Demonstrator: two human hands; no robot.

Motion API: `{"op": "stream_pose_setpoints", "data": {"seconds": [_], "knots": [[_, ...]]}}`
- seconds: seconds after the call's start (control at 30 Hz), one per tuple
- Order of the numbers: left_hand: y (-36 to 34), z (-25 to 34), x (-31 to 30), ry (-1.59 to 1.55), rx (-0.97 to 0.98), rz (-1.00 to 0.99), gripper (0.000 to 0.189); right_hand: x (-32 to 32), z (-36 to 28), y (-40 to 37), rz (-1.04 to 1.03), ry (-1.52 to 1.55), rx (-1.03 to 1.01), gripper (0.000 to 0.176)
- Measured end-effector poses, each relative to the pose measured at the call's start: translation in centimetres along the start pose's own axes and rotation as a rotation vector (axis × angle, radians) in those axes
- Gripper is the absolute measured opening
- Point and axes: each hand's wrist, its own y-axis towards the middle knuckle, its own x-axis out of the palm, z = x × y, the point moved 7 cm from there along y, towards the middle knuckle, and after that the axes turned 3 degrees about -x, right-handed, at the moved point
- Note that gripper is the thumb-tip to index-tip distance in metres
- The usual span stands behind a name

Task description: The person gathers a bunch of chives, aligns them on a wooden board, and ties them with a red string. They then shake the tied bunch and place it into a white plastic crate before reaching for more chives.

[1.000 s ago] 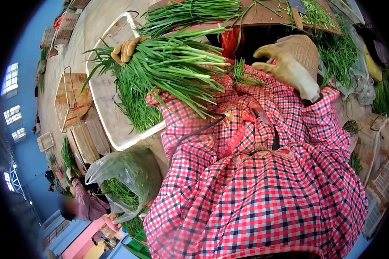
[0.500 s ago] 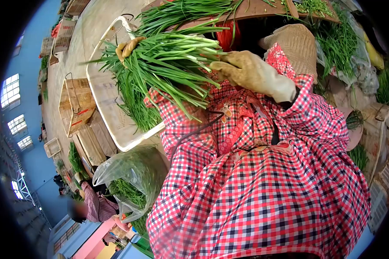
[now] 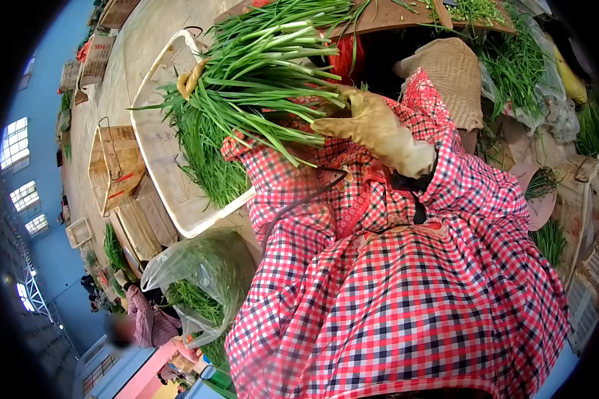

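Red, white and black checks cover the smock [image 3: 393,299]. Above the smock, the leafy bunch [image 3: 266,86] shades from deep to pale green; the right glove [image 3: 374,130] is mottled yellow-brown. Upper left of the smock, the crate [image 3: 160,143] is off-white.

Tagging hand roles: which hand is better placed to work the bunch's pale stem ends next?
Probably the right hand: it is at the pale stem ends, while the left hand grips the green bunch nearer its leafy end.

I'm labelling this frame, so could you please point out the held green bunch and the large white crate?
Held green bunch [image 3: 254,92], head view: middle of its leaves.
Large white crate [image 3: 217,217], head view: on its rim.
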Motion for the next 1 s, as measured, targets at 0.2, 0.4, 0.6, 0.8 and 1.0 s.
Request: {"op": "stream_pose_setpoints", "data": {"seconds": [0.2,0.4,0.6,0.8,1.0], "knots": [[0.1,-0.2,0.8,-0.038,-0.002,-0.002,0.014,-0.4,-1.6,-0.1,0.173,-0.173,-0.059,0.045],[0.8,-0.1,0.4,-0.044,0.024,0.013,0.016,-2.4,-0.1,0.9,0.308,0.014,-0.15,0.041],[1.5,0.6,0.6,-0.068,0.037,0.043,0.018,-4.7,-0.2,0.8,0.29,0.278,-0.252,0.033],[1.7,1.8,0.3,-0.032,0.069,0.12,0.021,-9.5,-4.7,-1.4,0.404,-0.186,-0.204,0.025],[5.2,-0.1,11.3,-0.544,-0.026,-0.146,0.024,-12.5,-11.6,-2.4,0.372,-0.873,-0.553,0.03]]}}
